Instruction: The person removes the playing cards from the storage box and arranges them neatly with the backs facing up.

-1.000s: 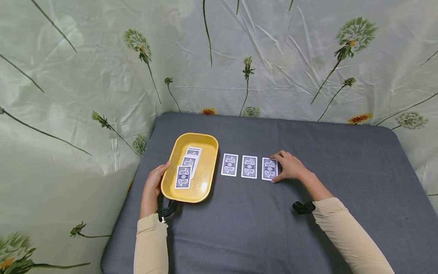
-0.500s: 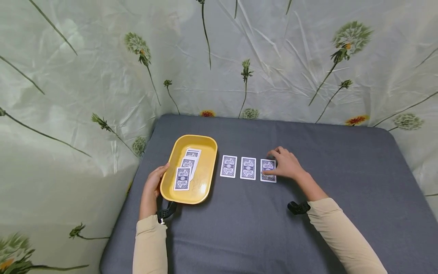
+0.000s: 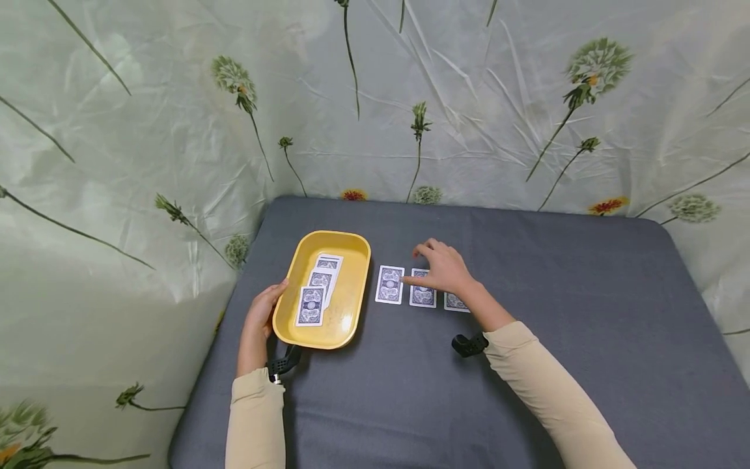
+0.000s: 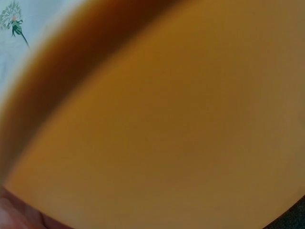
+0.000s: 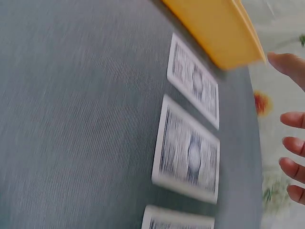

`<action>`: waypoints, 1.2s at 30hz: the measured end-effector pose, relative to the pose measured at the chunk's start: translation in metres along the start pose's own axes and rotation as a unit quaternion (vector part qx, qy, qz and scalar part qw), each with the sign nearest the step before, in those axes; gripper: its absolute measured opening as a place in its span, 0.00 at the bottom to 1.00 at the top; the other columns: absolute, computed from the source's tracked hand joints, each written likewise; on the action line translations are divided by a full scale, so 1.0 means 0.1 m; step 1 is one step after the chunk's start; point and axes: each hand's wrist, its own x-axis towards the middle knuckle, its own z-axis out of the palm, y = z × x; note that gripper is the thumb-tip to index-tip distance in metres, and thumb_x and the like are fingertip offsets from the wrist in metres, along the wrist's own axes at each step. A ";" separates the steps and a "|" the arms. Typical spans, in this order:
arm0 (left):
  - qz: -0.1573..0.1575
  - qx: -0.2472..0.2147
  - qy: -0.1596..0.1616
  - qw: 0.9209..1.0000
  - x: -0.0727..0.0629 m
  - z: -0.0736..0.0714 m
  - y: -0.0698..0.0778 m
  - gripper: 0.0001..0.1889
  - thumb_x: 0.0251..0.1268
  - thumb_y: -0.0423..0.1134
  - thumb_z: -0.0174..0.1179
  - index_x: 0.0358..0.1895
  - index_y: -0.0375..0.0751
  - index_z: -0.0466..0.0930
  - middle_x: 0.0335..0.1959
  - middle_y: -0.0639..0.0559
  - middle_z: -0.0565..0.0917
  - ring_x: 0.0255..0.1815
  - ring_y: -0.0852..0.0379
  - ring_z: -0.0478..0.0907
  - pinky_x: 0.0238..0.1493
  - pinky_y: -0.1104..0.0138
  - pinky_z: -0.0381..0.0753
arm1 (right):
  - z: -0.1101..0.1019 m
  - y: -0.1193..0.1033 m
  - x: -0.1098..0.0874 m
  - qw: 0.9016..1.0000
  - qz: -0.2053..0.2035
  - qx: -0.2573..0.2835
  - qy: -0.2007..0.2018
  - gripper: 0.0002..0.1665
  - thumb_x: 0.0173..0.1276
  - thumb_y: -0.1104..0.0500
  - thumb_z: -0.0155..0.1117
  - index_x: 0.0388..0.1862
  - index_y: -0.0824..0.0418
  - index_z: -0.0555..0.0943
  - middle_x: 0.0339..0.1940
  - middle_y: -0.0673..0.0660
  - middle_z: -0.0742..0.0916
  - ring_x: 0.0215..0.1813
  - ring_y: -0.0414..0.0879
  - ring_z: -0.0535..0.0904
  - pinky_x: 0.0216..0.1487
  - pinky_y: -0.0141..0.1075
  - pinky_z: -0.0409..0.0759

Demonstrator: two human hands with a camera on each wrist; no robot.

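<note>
My left hand grips the left side of a yellow tray, whose wall fills most of the left wrist view. Several playing cards lie overlapping inside it, patterned backs up. To the tray's right, three more cards lie face down in a row: a left card, a middle card and a right card. Over this row my right hand reaches leftward with thumb and fingers spread, nothing between them. It partly covers the middle and right cards in the head view; its thumb tip overlaps the left card's edge.
A grey cloth covers the table. Behind it and along the left hangs a pale curtain printed with dandelions. Black straps sit at both wrists, below beige sleeves.
My right hand has left the right card and moved leftward over the middle one, that card staying in its place on the cloth. The left hand keeps its hold on the tray.
</note>
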 end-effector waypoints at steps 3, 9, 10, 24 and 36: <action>0.002 0.004 -0.005 1.000 0.00 0.01 0.01 0.18 0.62 0.54 0.57 0.41 0.43 0.71 0.27 0.56 0.80 0.26 0.61 0.78 0.29 0.70 0.78 | 0.03 -0.15 0.09 1.000 -0.020 0.004 0.002 0.35 0.48 0.32 0.66 0.45 0.56 0.79 0.42 0.57 0.78 0.34 0.47 0.71 0.34 0.41 0.70; 0.012 0.009 -0.010 1.000 0.03 -0.03 0.06 0.17 0.62 0.55 0.56 0.40 0.45 0.71 0.27 0.58 0.80 0.27 0.62 0.78 0.29 0.70 0.78 | 0.16 -0.52 0.32 0.998 -0.060 -0.004 0.024 0.35 0.49 0.28 0.63 0.45 0.53 0.79 0.40 0.53 0.77 0.36 0.45 0.69 0.35 0.37 0.68; 0.015 0.009 -0.013 1.000 0.03 -0.05 0.07 0.17 0.62 0.55 0.56 0.39 0.45 0.71 0.27 0.58 0.80 0.27 0.62 0.78 0.30 0.70 0.78 | 0.18 -0.59 0.36 0.997 -0.068 -0.009 0.028 0.35 0.49 0.28 0.62 0.45 0.53 0.78 0.40 0.52 0.76 0.36 0.45 0.69 0.36 0.37 0.68; 0.009 0.036 -0.017 0.999 -0.26 -0.15 -0.26 0.16 0.65 0.56 0.53 0.38 0.45 0.71 0.28 0.56 0.80 0.29 0.59 0.79 0.32 0.66 0.79 | 0.87 -1.53 0.23 0.977 -0.143 -0.157 0.013 0.42 0.40 0.19 0.59 0.46 0.45 0.75 0.42 0.46 0.76 0.46 0.41 0.69 0.52 0.38 0.64; 0.018 0.023 -0.046 0.998 -0.10 -0.08 -0.06 0.13 0.66 0.55 0.52 0.38 0.49 0.72 0.29 0.60 0.79 0.31 0.63 0.79 0.34 0.68 0.79 | 1.11 -1.82 0.47 0.966 -0.091 -0.209 -0.124 0.61 0.30 0.18 0.62 0.62 0.49 0.67 0.54 0.49 0.71 0.55 0.42 0.64 0.55 0.38 0.61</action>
